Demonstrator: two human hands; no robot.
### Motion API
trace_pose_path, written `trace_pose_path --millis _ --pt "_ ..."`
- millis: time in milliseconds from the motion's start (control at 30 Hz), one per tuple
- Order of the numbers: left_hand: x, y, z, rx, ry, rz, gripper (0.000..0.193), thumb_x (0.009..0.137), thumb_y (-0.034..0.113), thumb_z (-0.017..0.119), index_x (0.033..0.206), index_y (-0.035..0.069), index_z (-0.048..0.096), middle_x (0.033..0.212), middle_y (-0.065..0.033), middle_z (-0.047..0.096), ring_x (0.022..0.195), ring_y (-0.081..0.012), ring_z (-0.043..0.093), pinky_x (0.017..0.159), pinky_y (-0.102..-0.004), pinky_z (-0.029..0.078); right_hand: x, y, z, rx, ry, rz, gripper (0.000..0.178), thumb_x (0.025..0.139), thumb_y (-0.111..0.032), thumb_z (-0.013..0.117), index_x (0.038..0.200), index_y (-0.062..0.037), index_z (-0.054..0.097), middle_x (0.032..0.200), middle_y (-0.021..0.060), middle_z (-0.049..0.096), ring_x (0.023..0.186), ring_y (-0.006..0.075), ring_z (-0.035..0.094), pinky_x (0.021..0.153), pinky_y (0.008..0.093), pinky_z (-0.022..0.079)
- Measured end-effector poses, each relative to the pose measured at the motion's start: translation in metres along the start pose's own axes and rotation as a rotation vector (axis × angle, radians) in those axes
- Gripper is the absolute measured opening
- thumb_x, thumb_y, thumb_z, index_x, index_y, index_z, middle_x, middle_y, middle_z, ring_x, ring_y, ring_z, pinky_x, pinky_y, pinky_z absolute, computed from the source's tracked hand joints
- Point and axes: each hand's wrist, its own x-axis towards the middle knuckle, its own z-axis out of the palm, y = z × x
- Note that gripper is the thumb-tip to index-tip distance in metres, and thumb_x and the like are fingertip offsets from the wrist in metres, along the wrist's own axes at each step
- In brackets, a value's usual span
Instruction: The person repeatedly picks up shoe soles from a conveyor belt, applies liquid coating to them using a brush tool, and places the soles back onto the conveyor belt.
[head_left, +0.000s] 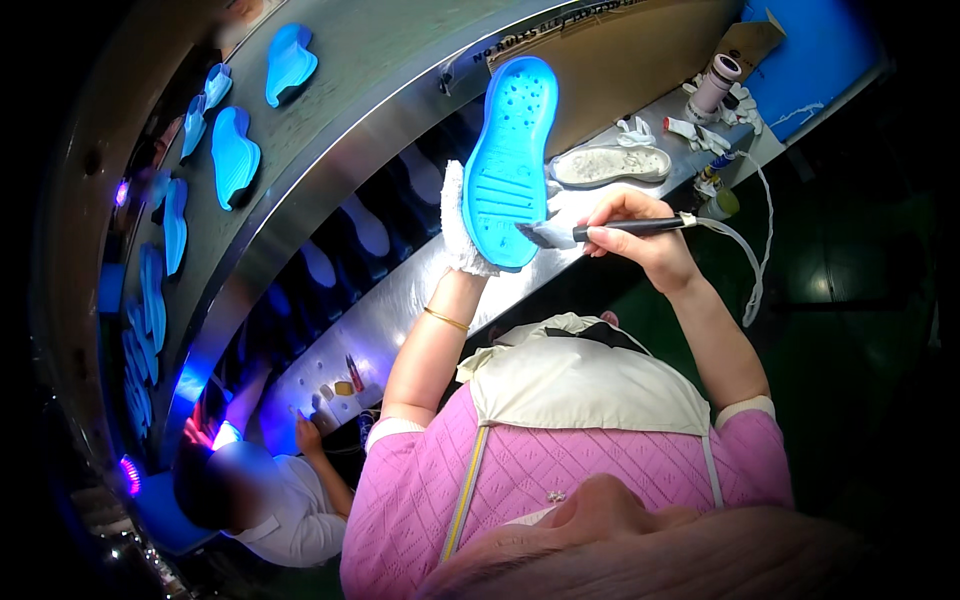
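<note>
A blue shoe sole [512, 150] stands almost upright in my left hand [455, 225], which wears a white glove and is closed around the sole's left edge and heel. Small holes dot its toe end, and ridges cross the middle. My bare right hand [645, 240] grips a brush [547, 236] by its black handle, with a clear tube running from the handle's end. The flat bristles lie at the right side of the sole's heel and appear to touch it. Just behind my right hand, a whitish shoe sole [605, 168] rests on the metal bench.
A conveyor belt [330, 55] carrying several blue soles [234, 158] curves along the left. Pale soles sit on a shelf beneath it. A co-worker [290, 500] is at lower left. At the back right are a pink bottle [712, 88], white gloves [695, 133] and a yellowish jar [720, 205].
</note>
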Motion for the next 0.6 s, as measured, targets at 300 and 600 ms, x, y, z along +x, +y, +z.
trace_pose_path --millis 300,600 --pt "-0.001 -0.004 0.003 -0.073 -0.002 -0.022 0.085 0.088 0.067 0.031 0.137 -0.003 0.035 0.129 -0.0248 0.049 0.111 -0.0401 0.055 0.095 -0.0514 0.045 0.01 0.022 0.017 0.05 -0.007 0.038 0.012 0.084 -0.005 0.066 0.094 -0.0002 0.06 0.087 0.0064 0.064 0.078 0.0115 0.064 0.072 0.0232 0.052" --pt "-0.005 -0.014 -0.007 -0.187 -0.007 0.029 0.083 0.088 0.066 0.031 0.136 -0.003 0.037 0.127 -0.0248 0.051 0.111 -0.0393 0.054 0.099 -0.0502 0.042 0.006 0.017 0.017 0.128 0.061 -0.013 0.01 0.085 -0.003 0.064 0.093 0.0008 0.058 0.096 0.0136 0.063 0.079 0.0153 0.065 0.073 0.0258 0.053"
